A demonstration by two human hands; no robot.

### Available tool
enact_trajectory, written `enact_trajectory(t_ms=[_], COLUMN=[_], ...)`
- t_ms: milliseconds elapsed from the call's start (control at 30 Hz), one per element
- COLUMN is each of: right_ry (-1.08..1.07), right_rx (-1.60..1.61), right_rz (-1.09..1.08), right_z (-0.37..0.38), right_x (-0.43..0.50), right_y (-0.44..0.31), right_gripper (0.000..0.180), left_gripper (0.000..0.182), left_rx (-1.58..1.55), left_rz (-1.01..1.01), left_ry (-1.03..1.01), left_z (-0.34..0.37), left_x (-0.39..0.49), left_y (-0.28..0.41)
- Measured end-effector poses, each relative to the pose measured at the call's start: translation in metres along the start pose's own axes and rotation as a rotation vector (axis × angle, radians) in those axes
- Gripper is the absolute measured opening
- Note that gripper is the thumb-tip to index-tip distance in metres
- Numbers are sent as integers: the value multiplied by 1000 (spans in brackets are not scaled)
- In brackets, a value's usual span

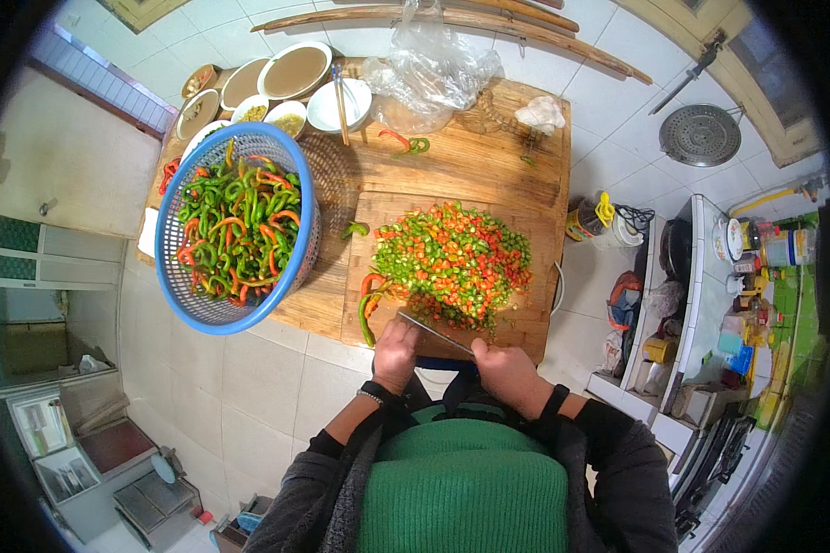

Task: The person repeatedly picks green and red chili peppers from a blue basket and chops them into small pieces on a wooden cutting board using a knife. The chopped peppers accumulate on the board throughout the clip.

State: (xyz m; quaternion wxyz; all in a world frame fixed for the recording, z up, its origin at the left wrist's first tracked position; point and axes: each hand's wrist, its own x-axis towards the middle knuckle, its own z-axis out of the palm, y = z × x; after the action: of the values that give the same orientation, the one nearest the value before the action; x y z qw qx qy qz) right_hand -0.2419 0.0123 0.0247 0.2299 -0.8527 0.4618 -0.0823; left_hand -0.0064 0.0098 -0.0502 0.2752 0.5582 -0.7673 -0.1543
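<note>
My right hand point(510, 377) grips a kitchen knife point(437, 334), its blade slanting up and left over the near edge of a wooden cutting board point(531, 321). By the blade's tip, my left hand point(395, 351) rests with fingers curled; anything under them is hidden. A wide heap of chopped red and green chili peppers point(453, 259) covers much of the board. Some whole peppers point(368, 307) lie just beyond my left hand. To the left, a blue plastic basket point(310, 214) holds many whole red and green peppers point(238, 231).
Several bowls line the table's far left, including a white bowl point(328, 110) with chopsticks point(341, 104) across it. Behind the board are a clear plastic bag point(429, 69) and pepper pieces point(408, 143) on the wooden table point(456, 166). A tiled counter point(695, 276) stands at right.
</note>
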Motion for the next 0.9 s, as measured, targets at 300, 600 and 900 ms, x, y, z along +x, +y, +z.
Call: enact_trajectory(t_ms=[300, 600, 900], right_ry=[27, 99, 97], right_rx=[-39, 107, 84], right_rz=[4, 79, 97], right_z=[22, 25, 18], right_x=[35, 13, 0], right_y=[1, 8, 2], right_gripper=[7, 17, 8], left_gripper=[26, 17, 12], left_rx=[-2, 27, -10], left_rz=[20, 72, -92], left_ry=[34, 64, 87], left_z=[-1, -5, -16], left_x=[0, 4, -1], left_y=[-1, -2, -2])
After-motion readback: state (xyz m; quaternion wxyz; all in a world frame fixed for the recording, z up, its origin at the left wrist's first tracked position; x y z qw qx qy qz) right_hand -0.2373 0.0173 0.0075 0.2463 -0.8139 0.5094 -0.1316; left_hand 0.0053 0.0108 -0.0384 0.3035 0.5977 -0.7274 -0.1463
